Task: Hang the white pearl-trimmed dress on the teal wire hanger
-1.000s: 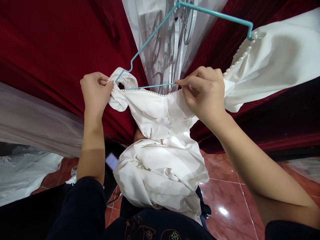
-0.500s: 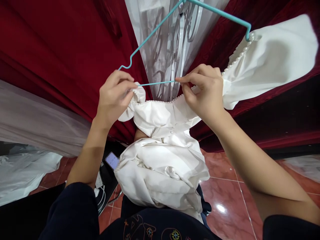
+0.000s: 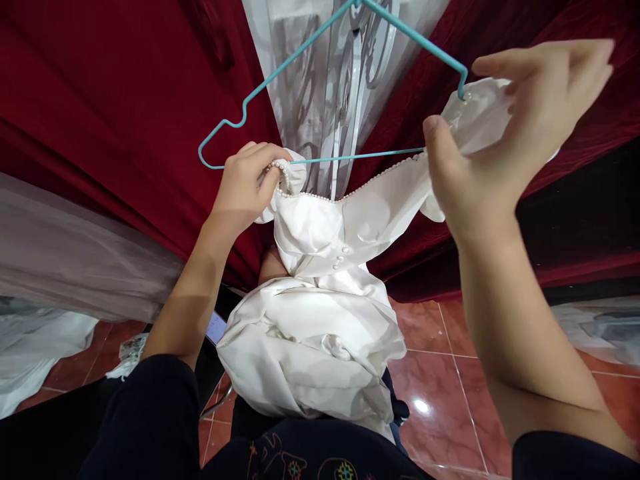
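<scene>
A white dress (image 3: 310, 223) with a pearl-trimmed neckline lies bunched over my lap, its upper part lifted toward a turquoise hanger (image 3: 295, 63). My left hand (image 3: 253, 180) is closed on the dress's pearl-edged left sleeve, close to the hanger's bottom bar. That bar's left end is bare. On the other side, the right sleeve (image 3: 480, 117) hangs from the hanger's notched end. My right hand (image 3: 510, 127) is open, thumb and fingers spread, in front of this sleeve and hiding part of it. Whether its palm touches the cloth I cannot tell.
Dark red curtains (image 3: 125, 87) hang on both sides of a white metal frame (image 3: 347, 87) with sheer cloth. A phone (image 3: 216, 328) lies at the left beside my arm. Red tiles (image 3: 435, 393) cover the floor, and white fabric (image 3: 45, 353) spreads at the far left.
My right hand has let go of the hanger's bottom bar, moved right and up, and opened. The right sleeve has shifted inward with the hanger. My left hand still grips the left sleeve.
</scene>
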A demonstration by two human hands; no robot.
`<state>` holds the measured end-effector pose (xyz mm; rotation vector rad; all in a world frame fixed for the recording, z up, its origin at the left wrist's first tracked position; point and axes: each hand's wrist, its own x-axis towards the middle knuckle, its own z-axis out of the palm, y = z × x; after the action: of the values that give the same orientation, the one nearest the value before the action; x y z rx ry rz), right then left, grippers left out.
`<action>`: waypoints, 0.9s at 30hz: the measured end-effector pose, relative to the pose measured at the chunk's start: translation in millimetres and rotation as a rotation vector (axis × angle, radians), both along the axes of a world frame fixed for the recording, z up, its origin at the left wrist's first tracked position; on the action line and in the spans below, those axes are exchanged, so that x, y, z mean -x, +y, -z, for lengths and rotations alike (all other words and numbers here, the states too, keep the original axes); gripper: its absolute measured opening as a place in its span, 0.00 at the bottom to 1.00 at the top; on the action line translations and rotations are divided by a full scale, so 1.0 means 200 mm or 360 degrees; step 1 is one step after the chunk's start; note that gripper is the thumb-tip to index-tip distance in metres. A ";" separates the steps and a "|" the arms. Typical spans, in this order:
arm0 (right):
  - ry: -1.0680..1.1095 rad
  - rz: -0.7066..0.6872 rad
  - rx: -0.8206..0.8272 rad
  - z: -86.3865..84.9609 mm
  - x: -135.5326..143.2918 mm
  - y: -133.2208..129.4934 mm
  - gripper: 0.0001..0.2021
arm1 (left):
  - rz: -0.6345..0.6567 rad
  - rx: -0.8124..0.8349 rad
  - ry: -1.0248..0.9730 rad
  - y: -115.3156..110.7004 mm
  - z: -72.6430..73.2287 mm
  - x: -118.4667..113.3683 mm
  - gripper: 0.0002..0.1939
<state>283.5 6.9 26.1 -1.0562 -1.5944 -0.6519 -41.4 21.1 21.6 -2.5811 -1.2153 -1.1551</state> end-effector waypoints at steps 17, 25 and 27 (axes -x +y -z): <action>0.0058 0.0595 0.1152 -0.05 -0.38 0.01 0.11 | 0.0068 -0.0086 -0.0062 -0.01 -0.05 0.06 0.09; 0.0198 0.0353 0.1142 0.06 -0.29 -0.16 0.11 | 0.0021 0.0029 -0.0117 0.01 -0.01 0.02 0.11; 0.0132 0.0497 0.1122 0.06 -0.25 -0.20 0.11 | 0.0022 0.0023 -0.0095 0.00 -0.01 0.02 0.11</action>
<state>333.8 -33.8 13.4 -1.8494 -1.6350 -0.2260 -44.7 21.9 24.2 -2.5875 -1.2239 -1.2392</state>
